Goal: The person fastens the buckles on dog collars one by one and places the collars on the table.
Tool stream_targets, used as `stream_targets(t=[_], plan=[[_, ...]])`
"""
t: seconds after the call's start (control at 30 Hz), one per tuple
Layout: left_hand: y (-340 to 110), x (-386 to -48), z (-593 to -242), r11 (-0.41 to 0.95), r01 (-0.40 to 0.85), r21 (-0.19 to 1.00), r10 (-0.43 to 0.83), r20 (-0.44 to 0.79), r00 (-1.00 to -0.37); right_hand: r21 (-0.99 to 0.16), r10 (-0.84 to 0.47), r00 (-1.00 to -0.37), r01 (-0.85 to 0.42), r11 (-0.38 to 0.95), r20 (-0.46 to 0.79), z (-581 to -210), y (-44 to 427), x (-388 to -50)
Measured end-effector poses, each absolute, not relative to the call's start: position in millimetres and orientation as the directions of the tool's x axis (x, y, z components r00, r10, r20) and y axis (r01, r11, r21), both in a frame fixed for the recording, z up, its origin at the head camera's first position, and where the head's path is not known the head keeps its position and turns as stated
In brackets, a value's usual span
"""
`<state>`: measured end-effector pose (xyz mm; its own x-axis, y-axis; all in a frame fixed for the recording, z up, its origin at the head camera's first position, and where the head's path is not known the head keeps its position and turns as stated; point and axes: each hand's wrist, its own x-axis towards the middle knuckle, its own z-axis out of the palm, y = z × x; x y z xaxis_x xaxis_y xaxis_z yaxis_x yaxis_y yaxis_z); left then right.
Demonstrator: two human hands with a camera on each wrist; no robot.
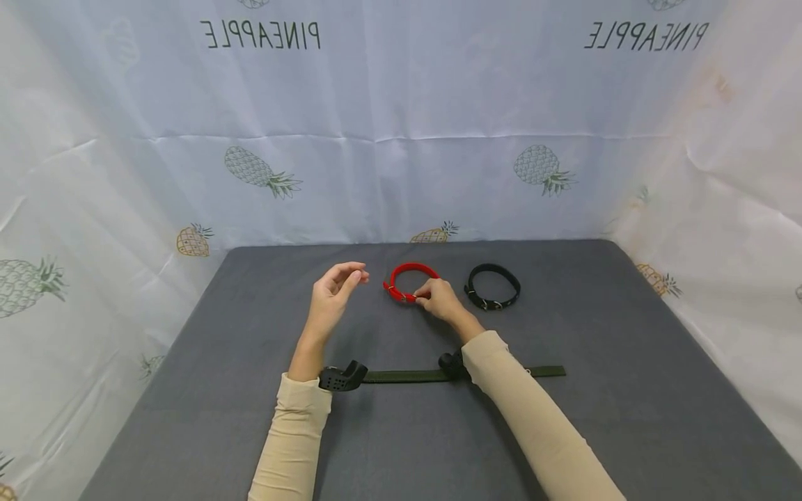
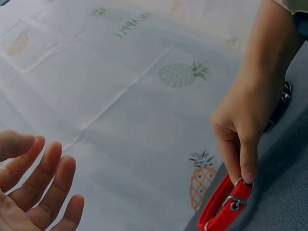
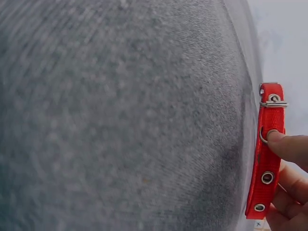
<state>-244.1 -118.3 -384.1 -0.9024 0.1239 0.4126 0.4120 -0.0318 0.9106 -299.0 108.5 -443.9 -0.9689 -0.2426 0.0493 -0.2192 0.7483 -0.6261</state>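
A red buckled collar [image 1: 395, 292] lies in a ring toward the back of the table. My right hand [image 1: 441, 299] pinches its near right side between thumb and fingers. In the right wrist view the thumb of that hand [image 3: 292, 149] presses by the D-ring of the red collar [image 3: 272, 116], below the buckle; metal eyelets run along the band. My left hand [image 1: 332, 291] is raised to the left of the collar, holding nothing. Its fingers are loosely bent and apart in the left wrist view, where part of the hand [image 2: 41, 192] is cut off.
A black collar [image 1: 495, 267], also buckled into a ring, lies right of the red one. A dark green strap [image 1: 401, 376] stretches straight across the table [image 1: 250, 306] nearer me, partly hidden by my right arm. A pineapple-print cloth [image 1: 401, 188] hangs behind and beside the table.
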Motion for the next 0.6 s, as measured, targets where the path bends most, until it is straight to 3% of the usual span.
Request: stream_targets(t=[0.6], plan=[[-120.1, -244.6, -383.7, -0.037, 0.413, 0.910, 0.110, 0.415, -0.903, -0.545, -0.273, -0.961, -0.207, 0.812, -0.042, -441.4, 102.3, -299.2]])
